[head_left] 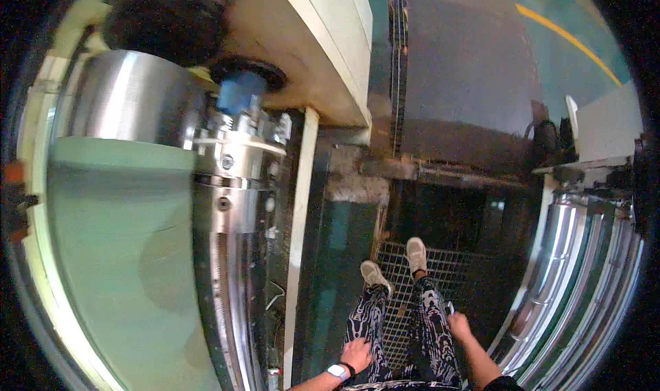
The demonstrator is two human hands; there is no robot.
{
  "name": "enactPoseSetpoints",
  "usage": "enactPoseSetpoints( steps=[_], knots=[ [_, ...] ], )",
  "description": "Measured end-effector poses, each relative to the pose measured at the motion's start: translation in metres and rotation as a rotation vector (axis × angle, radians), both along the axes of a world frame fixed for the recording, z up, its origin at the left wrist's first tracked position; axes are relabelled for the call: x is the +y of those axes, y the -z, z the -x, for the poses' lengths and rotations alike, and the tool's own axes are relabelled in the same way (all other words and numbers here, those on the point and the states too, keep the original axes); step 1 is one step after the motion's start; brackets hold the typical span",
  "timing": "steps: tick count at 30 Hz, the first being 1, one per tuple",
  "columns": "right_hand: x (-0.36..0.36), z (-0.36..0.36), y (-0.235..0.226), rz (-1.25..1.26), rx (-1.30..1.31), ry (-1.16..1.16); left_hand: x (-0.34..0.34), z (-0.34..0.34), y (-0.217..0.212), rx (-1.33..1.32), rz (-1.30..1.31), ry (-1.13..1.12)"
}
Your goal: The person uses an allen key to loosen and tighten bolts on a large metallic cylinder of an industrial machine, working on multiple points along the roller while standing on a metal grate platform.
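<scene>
My left hand point(356, 355) hangs over my left thigh, its fingers loosely apart and holding nothing. On that wrist are a pale-faced watch point(337, 371) and a dark band. Beside my right thigh, my right hand point(459, 325) is closed. A small light-coloured item point(450, 308) sticks out from its fingers, too small to name. Neither hand touches the machinery. Below, my light shoes point(416, 253) stand on a metal grating point(399, 322), and I wear black-and-white patterned trousers point(368, 322).
To the left, a large metal roller point(137, 99) carries a pale green sheet point(124, 233), beside a shiny shaft point(234, 205) and a cream machine housing point(337, 34). More metal rollers point(550, 253) line the right. Ahead lies a dark plate point(467, 68) on green floor with a yellow line point(570, 40).
</scene>
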State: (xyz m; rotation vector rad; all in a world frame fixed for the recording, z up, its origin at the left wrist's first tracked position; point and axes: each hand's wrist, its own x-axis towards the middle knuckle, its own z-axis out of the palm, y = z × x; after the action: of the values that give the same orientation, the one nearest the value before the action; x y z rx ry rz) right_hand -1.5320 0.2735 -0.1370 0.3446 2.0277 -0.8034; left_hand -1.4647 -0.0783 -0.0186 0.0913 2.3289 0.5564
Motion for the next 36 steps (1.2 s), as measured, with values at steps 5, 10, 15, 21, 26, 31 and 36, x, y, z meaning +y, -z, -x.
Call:
enactPoseSetpoints(
  steps=[5,10,15,21,26,31,36],
  knots=[
    [0.022,-0.008,-0.074,0.017,0.145,-0.068,-0.022,-0.087,-0.013,-0.473,0.018,-0.487],
    [0.031,0.003,-0.047,0.005,0.161,-0.136,-0.025,-0.140,0.053,-0.682,-0.262,-0.414],
    [0.038,0.005,0.047,0.124,0.514,-0.508,-0.004,-0.137,0.046,-0.425,-0.469,-0.705],
    [-0.020,0.043,0.007,0.072,0.440,-1.180,0.040,-0.194,0.084,-0.068,-0.731,-1.139],
    [-0.110,0.063,-0.017,0.083,0.605,-1.956,0.046,-0.261,-0.018,0.424,-0.464,-1.153],
    [-0.292,-0.055,-0.097,0.534,0.574,-2.175,0.086,-0.392,0.034,0.601,0.174,-1.462],
    [-0.394,-0.251,-0.213,0.337,0.540,-2.061,0.085,-0.435,-0.049,0.299,-0.187,-2.129]
  ],
)
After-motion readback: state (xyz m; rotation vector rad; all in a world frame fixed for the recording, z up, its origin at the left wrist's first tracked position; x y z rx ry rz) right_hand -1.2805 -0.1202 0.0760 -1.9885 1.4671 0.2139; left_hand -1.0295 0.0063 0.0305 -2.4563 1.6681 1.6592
